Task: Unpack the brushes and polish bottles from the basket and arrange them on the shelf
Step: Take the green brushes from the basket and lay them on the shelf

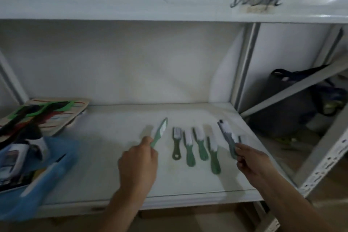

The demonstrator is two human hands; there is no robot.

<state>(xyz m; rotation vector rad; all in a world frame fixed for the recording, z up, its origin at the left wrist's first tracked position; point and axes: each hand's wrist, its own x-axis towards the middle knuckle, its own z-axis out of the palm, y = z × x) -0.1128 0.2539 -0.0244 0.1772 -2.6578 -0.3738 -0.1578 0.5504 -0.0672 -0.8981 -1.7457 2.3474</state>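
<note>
Both forearms are bare from the lower edge of the view to the left hand (138,162) and right hand (252,160) (no sleeves, gloves, rings or watch showing).

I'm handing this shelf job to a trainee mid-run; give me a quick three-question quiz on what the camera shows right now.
1. How many green plastic brushes lie free in the row on the white metal shelf, between the two hands?
2. True or false: the left hand is empty.
3. Which side of the shelf holds the blue plastic basket: A left, B right?

Key:
1. Four: the dark green brush and three lighter ones.
2. False; its grip is shut on a light green brush. The right hand holds a grey brush.
3. A.
</note>
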